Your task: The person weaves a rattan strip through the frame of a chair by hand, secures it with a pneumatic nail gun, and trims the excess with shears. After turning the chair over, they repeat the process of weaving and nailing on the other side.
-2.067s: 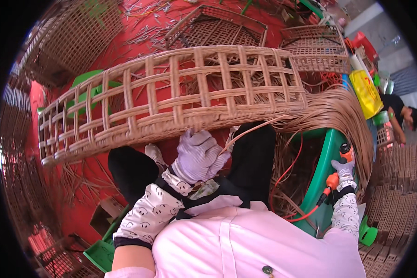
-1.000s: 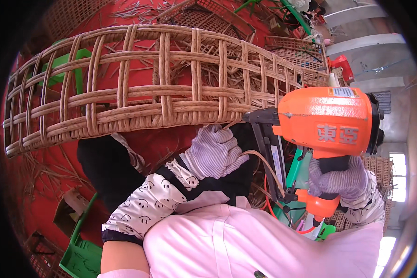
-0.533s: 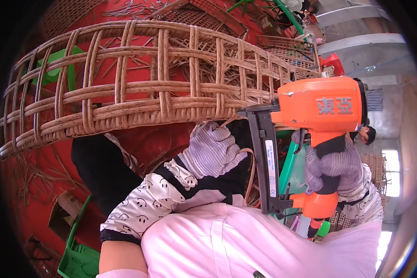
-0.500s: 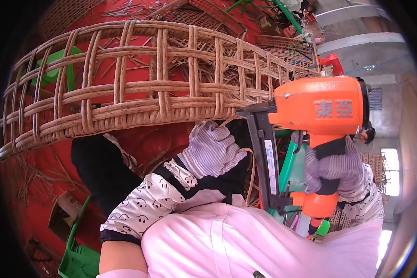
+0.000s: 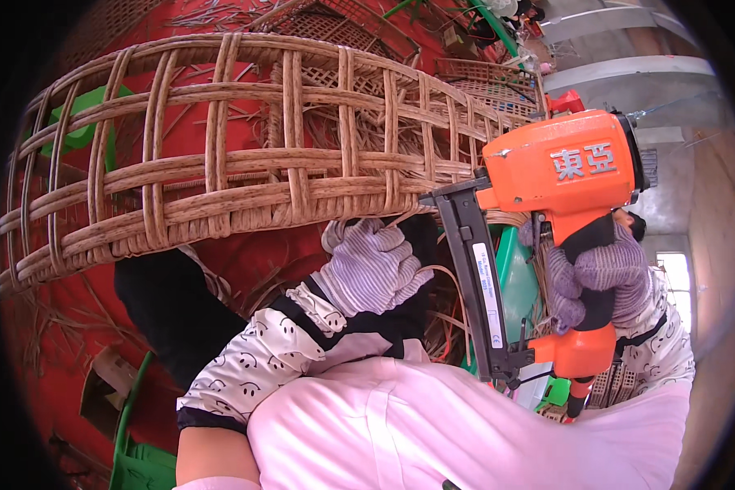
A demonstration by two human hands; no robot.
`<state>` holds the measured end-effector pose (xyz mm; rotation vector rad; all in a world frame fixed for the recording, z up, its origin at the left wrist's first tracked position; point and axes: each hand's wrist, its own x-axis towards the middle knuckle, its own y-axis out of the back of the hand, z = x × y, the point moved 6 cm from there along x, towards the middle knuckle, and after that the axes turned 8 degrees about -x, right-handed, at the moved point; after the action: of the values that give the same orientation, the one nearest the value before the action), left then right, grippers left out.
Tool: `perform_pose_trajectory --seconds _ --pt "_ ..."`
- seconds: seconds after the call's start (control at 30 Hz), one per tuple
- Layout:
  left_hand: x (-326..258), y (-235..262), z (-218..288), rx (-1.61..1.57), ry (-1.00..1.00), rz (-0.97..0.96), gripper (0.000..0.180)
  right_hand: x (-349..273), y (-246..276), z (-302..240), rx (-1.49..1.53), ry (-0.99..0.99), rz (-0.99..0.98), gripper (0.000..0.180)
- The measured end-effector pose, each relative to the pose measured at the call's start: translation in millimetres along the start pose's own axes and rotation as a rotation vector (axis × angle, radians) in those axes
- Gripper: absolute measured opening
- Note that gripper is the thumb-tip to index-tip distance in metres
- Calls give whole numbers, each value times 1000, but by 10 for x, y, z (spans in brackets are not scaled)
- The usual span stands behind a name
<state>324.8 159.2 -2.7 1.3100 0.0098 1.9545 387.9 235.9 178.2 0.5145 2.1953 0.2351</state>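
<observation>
A long woven wicker frame (image 5: 257,159), brown with open squares, stretches across the upper middle. Just under its lower edge is my left hand (image 5: 367,265) in a striped glove, fingers curled round a thin wicker strand (image 5: 441,271) that loops out to the right. My right hand (image 5: 608,265), gloved as well, is wrapped round the black grip of an orange pneumatic nail gun (image 5: 559,155) with a dark magazine. The gun's nose lies at the frame's lower edge, right of my left hand; whether it touches cannot be made out.
Loose wicker strips lie over the red floor (image 5: 82,327). Green plastic stools (image 5: 143,465) stand at lower left and behind the frame. More woven pieces (image 5: 490,82) are at the back. Another person (image 5: 631,222) is partly visible behind my right arm.
The nail gun has tilted slightly, its lower end swinging right, while its nose stays near the frame's edge. The frame has shifted a little in view. My left hand keeps its place.
</observation>
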Motion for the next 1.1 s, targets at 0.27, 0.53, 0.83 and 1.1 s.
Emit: perform_pose_trajectory --seconds 0.27,0.53,0.83,1.1 --pt "-24 -31 -7 -7 9 47 20 -34 -154 -167 -239 -25 83 33" --pt "2 -20 14 -16 43 15 22 30 -65 -209 -312 47 -7 31" --pt "86 100 -26 193 96 -208 24 69 124 133 -255 268 12 34" --pt "366 175 342 181 -131 -309 42 103 1616 2308 -2 252 612 36"
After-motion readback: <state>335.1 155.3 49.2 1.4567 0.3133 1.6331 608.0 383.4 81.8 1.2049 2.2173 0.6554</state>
